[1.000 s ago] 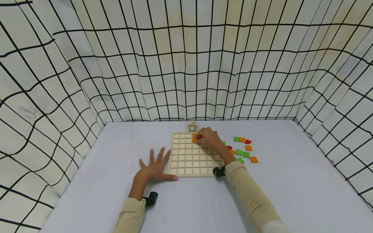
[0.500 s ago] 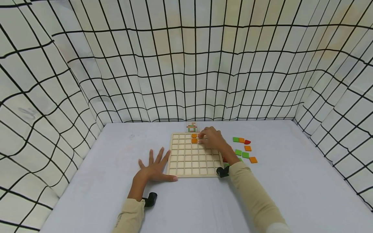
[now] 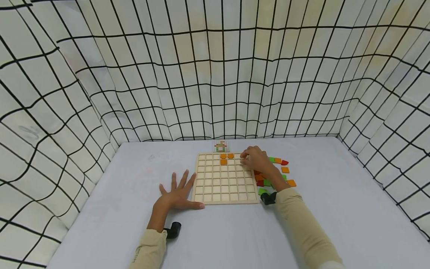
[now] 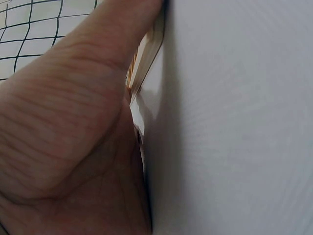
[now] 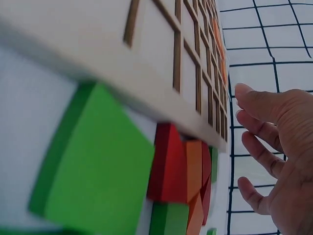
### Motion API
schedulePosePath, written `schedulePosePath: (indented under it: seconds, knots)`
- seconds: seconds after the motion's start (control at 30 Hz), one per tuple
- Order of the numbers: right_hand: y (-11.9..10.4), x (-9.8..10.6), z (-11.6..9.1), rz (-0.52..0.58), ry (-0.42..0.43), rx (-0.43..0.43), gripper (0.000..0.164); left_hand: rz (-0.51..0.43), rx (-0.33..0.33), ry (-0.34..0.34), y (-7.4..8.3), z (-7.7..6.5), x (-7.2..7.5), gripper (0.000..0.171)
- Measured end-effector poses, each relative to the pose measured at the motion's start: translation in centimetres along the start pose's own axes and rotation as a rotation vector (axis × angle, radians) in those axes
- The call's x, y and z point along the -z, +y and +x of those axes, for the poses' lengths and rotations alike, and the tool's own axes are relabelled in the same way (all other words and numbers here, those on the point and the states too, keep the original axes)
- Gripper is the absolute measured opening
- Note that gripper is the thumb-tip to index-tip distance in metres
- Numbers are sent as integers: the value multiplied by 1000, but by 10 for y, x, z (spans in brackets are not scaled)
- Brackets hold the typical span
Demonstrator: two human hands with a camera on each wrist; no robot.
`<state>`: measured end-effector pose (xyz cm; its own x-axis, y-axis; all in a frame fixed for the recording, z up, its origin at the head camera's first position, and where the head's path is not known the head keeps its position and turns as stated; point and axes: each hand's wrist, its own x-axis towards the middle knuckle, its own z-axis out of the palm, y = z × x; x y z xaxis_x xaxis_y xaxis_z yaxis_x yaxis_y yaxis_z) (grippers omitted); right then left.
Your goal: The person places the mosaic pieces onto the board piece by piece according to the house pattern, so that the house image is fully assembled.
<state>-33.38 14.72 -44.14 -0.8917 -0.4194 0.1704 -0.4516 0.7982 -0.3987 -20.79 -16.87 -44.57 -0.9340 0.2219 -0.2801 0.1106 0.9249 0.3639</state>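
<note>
A pale wooden grid board lies on the white table. Near its far edge sit an orange square tile and two rounded orange tiles. My left hand rests with fingers spread beside the board's left edge, the thumb by its near corner. Over the board's far right part is my right hand, fingers bent loosely. The right wrist view shows nothing between thumb and fingers of that right hand. A large green tile and a red tile lie beside the board there.
Several loose green, orange and red tiles lie to the right of the board, partly under my right forearm. A small patterned card lies beyond the board. Black-gridded white walls surround the table's back and sides.
My right hand has moved right, off the orange tiles, towards the board's right edge. A second rounded orange tile now shows next to the first. The left hand has stayed in place.
</note>
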Motion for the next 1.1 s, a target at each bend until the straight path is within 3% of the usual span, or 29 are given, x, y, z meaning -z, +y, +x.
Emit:
schedulePosePath:
  seconds: [0.37,0.73,1.0,1.1]
  knots:
    - [29,12,-20,44,-19,-33,18,-3,-2,-8,0,1,-2,120]
    - [39,23,-34,154,-130,-132,16,5,2,-22,-2,4,-1,122]
    - [44,21,-41,101,-148,15,7,-8,-8,-17,-2,2,-1,121]
    - [44,20,-41,97,-146,33,10,0,-2,-19,-1,1,-1,120]
